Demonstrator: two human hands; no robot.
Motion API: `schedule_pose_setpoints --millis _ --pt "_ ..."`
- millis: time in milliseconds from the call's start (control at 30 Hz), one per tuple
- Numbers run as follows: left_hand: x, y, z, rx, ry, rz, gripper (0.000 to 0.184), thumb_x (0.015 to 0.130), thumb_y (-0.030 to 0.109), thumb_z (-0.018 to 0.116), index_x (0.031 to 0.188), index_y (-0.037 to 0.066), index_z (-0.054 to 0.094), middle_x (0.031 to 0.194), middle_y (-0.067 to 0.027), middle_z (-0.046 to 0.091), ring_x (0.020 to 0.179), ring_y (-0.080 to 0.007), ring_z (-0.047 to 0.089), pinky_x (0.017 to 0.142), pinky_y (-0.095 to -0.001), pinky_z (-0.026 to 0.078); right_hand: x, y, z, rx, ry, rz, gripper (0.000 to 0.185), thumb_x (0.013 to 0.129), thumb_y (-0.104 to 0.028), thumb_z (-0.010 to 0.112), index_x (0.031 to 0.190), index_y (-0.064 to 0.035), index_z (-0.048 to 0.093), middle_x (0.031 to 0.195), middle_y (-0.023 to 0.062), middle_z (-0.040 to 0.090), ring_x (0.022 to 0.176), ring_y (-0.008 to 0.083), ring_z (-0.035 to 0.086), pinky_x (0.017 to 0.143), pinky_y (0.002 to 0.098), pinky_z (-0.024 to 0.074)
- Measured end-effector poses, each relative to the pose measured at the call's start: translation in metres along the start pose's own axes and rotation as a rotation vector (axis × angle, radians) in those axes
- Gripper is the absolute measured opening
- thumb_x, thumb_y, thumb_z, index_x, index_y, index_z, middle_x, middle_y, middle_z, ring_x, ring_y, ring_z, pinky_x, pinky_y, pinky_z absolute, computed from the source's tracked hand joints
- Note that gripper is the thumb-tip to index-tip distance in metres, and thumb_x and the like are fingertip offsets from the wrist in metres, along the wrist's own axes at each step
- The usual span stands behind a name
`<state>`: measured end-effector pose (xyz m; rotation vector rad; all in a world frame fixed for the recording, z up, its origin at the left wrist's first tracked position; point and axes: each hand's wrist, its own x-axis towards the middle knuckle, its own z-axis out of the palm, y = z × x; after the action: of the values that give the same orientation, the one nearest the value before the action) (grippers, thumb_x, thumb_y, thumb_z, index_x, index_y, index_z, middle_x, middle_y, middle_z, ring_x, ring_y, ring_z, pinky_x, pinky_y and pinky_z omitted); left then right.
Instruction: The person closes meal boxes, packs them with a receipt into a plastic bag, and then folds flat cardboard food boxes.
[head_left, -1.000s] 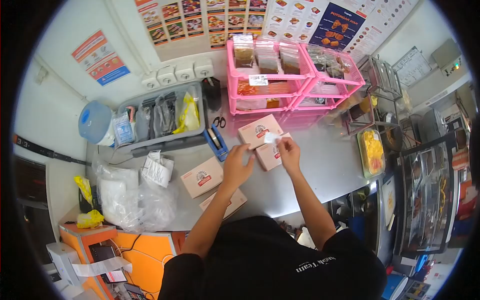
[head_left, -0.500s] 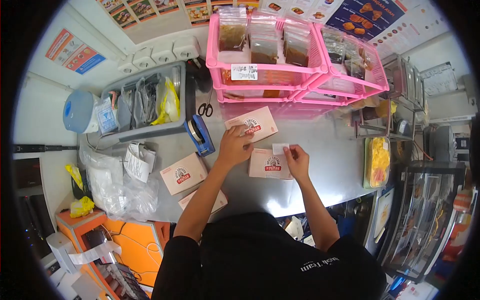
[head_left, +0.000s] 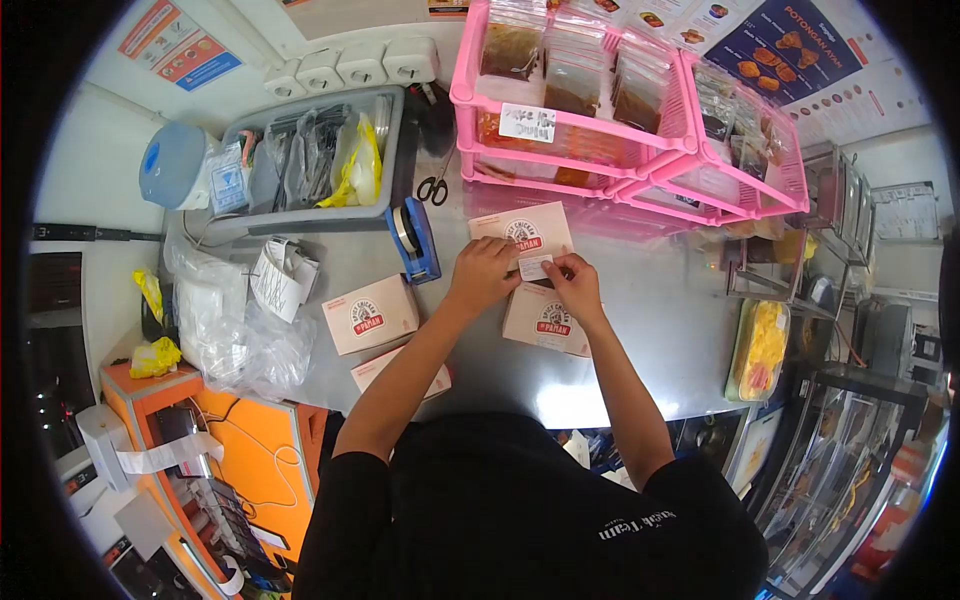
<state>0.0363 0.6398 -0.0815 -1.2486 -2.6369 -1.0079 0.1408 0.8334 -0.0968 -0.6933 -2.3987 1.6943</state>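
The white label [head_left: 536, 267] lies over the near edge of the upper pink carton [head_left: 545, 225]; half a second ago it was above the lower carton [head_left: 540, 318], in the right fingers alone, with the left hand on the upper carton. Now both hands meet at it. The right hand [head_left: 576, 287] pinches its right end; the left hand [head_left: 484, 272] rests on the upper carton's near left part, fingertips at the label's left edge, though whether they grip it I cannot tell. The right hand partly covers the lower carton. Left of the left hand stand a blue tape dispenser [head_left: 425, 238] and, farther back, scissors [head_left: 432, 190]; behind the upper carton rises a pink rack [head_left: 464, 85] of sachets [head_left: 572, 85]. The left forearm crosses before another carton [head_left: 398, 374]. The label sits between both hands' fingertips.
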Motion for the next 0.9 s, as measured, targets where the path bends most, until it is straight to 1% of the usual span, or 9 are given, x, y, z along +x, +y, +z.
schedule_pose_setpoints --millis 133,233,333,433,533,633,733,833,900 --pt "-0.008 0.001 0.002 0.078 0.067 0.049 0.060 0.070 0.022 0.083 0.126 0.011 0.065 0.116 -0.0104 0.073 0.103 -0.0300 0.071 0.093 -0.0433 0.057 0.006 0.001 0.004 -0.044 0.024 -0.093 0.020 0.091 -0.018 0.078 0.090 0.0017 0.075 0.083 0.0100 0.066 0.067 0.0171 0.060 0.068 0.0316 0.0512" --pt "-0.011 -0.005 0.011 0.163 0.101 0.161 0.055 0.073 0.020 0.082 0.125 0.011 0.065 0.117 -0.0100 0.073 0.108 -0.0295 0.071 0.092 -0.0434 0.057 0.008 0.000 0.008 -0.193 0.030 -0.130 0.020 0.090 -0.018 0.078 0.088 0.0020 0.075 0.078 0.0098 0.063 0.066 0.0204 0.059 0.068 0.0343 0.0513" --pt "-0.014 -0.011 0.012 0.191 0.092 0.247 0.052 0.077 0.017 0.080 0.127 0.012 0.065 0.119 -0.0092 0.072 0.110 -0.0299 0.071 0.092 -0.0439 0.057 0.008 -0.009 0.010 -0.189 0.041 -0.091 0.021 0.089 -0.018 0.078 0.084 0.0021 0.073 0.074 0.0110 0.061 0.065 0.0232 0.058 0.071 0.0389 0.0527" --pt "-0.014 -0.016 0.013 0.154 0.073 0.242 0.047 0.079 0.016 0.079 0.125 0.014 0.066 0.122 -0.0082 0.072 0.113 -0.0289 0.071 0.095 -0.0437 0.056 0.007 -0.018 0.010 -0.261 0.043 -0.100 0.022 0.089 -0.018 0.077 0.081 0.0016 0.071 0.074 0.0125 0.062 0.066 0.0280 0.060 0.074 0.0430 0.0530" --pt "-0.017 -0.014 0.011 0.182 0.052 0.251 0.043 0.080 0.017 0.079 0.121 0.014 0.068 0.123 -0.0078 0.071 0.116 -0.0273 0.070 0.099 -0.0432 0.055 0.006 -0.023 0.009 -0.374 0.032 -0.193 0.023 0.089 -0.018 0.077 0.078 0.0012 0.070 0.074 0.0140 0.063 0.068 0.0334 0.062 0.077 0.0457 0.0526" --pt "-0.021 -0.014 0.010 0.195 0.072 0.264 0.039 0.080 0.017 0.080 0.118 0.014 0.071 0.126 -0.0075 0.071 0.119 -0.0263 0.068 0.102 -0.0419 0.053 0.007 -0.022 0.013 -0.385 0.052 -0.244 0.023 0.088 -0.020 0.077 0.076 -0.0015 0.069 0.072 0.0135 0.064 0.072 0.0356 0.065 0.078 0.0475 0.0511" --pt "-0.026 -0.017 0.018 0.189 0.128 0.263 0.035 0.080 0.016 0.081 0.114 0.014 0.073 0.130 -0.0071 0.070 0.121 -0.0260 0.068 0.103 -0.0417 0.052 0.006 -0.037 0.009 -0.699 0.065 -0.282 0.022 0.087 -0.025 0.078 0.079 -0.0052 0.070 0.073 0.0123 0.065 0.075 0.0343 0.068 0.080 0.0494 0.0498" --pt "-0.030 -0.019 0.027 0.187 0.170 0.240 0.031 0.080 0.015 0.081 0.110 0.013 0.074 0.132 -0.0069 0.070 0.122 -0.0257 0.067 0.104 -0.0418 0.052 0.018 -0.044 -0.006 -0.910 -0.064 -0.107 0.023 0.084 -0.029 0.080 0.084 -0.0081 0.071 0.078 0.0109 0.068 0.077 0.0340 0.069 0.078 0.0493 0.0489" --pt "-0.031 -0.018 0.030 0.178 0.201 0.229 0.030 0.080 0.014 0.081 0.109 0.012 0.074 0.131 -0.0072 0.071 0.123 -0.0255 0.067 0.104 -0.0420 0.052 0.023 -0.048 -0.014 -0.812 -0.030 -0.194 0.020 0.084 -0.026 0.080 0.084 -0.0074 0.071 0.082 0.0116 0.068 0.081 0.0337 0.069 0.080 0.0488 0.0499"
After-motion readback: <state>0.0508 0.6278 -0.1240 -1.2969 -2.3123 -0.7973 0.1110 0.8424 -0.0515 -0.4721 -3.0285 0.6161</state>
